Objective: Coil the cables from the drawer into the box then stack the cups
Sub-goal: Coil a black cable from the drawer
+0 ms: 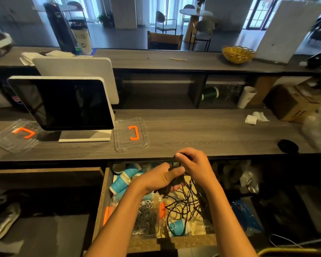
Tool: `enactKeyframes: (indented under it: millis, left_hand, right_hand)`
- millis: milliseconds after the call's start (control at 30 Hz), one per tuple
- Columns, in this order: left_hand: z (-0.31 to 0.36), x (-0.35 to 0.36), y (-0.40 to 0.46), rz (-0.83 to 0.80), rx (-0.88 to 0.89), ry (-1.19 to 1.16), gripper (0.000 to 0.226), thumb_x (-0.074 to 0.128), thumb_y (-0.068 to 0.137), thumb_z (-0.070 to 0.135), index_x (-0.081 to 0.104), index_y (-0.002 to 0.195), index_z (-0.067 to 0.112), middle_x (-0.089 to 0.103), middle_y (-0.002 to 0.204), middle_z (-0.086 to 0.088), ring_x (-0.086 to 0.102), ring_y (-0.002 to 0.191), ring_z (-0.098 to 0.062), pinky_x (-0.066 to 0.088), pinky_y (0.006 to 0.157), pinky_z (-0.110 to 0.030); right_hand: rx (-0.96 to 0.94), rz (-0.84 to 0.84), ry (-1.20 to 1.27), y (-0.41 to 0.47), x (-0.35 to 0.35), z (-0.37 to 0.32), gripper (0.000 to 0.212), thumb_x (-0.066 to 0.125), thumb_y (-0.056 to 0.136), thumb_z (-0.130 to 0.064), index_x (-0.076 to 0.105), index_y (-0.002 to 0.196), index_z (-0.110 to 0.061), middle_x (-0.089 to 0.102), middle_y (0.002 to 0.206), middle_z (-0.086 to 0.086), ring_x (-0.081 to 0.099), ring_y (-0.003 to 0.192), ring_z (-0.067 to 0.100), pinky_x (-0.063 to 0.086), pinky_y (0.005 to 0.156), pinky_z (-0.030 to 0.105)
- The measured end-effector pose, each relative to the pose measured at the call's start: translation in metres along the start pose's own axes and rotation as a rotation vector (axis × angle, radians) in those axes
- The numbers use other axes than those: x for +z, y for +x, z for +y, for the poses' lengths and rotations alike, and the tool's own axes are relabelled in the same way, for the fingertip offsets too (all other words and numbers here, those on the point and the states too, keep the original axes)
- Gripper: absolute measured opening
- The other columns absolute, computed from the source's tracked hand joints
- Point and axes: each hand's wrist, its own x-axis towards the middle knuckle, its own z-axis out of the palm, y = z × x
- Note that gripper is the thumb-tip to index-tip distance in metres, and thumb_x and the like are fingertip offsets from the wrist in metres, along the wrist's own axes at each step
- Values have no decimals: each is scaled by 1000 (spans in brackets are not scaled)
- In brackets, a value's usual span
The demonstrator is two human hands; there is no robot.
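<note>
Our left grip (163,179) curls round a bundle of black cable (174,182) above the open drawer (107,184); our right grip (191,164) pinches its upper loop. We judge coiling underway; next we wind in the slack trailing below.

Cable (174,179): black, thin, partly bunched into a small coil inside the grip of both hands; loose end hanging down from the grip.
Loose cables (185,204): black tangle, just below the grip, spread over the drawer (102,201) floor.
Cups (122,179): blue with white bands, tipped on their sides, left of the grip; one more (177,227) well below it.
Drawer: wooden, pulled open beneath the grip.
</note>
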Motion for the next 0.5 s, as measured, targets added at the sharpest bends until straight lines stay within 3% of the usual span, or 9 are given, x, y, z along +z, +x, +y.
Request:
enactKeyframes:
  millis: [100,200,267,367,433,500]
  left_hand:
    - [8,-3,-6,-149,-31,-96,26,62,96,33,67,83,12,56,62,-1,47,47,-6,40,46,-17]
    - [3,-3,-9,-179,10,-349,26,61,94,32,67,82,10,54,61,-2,43,44,-5,38,43,-16]
    - [1,-5,-8,-63,39,-525,30,60,94,36,66,85,9,54,63,-3,45,46,-7,40,43,-18]
    - [2,-12,-3,301,16,-680,38,50,99,40,64,92,5,62,68,-6,57,52,-15,45,45,-24]
    - [-1,-17,2,541,-39,-807,41,46,103,39,64,97,2,72,82,-11,68,62,-21,48,44,-24]
    - [-5,-17,7,679,-22,-960,41,44,104,37,65,104,1,72,104,-18,74,75,-27,54,49,-28]
  right_hand:
    - [61,63,129,-1,0,1,7,71,88,-17,77,84,-15,73,79,1,67,78,16,53,74,33]
    - [96,95,182,1,1,-1,10,75,85,-20,77,81,-11,73,75,6,66,72,18,52,70,34]
    - [135,114,173,1,1,3,15,74,85,-26,78,79,-12,73,74,6,64,69,14,50,68,33]
    - [202,117,135,-1,-1,12,18,73,86,-33,79,81,-17,74,74,6,67,71,16,52,65,31]
    - [235,92,68,-2,0,17,15,73,86,-35,80,82,-23,75,75,0,68,73,12,53,65,27]
    - [256,43,28,-3,3,19,14,72,87,-36,80,83,-25,75,75,0,66,70,9,50,65,25]
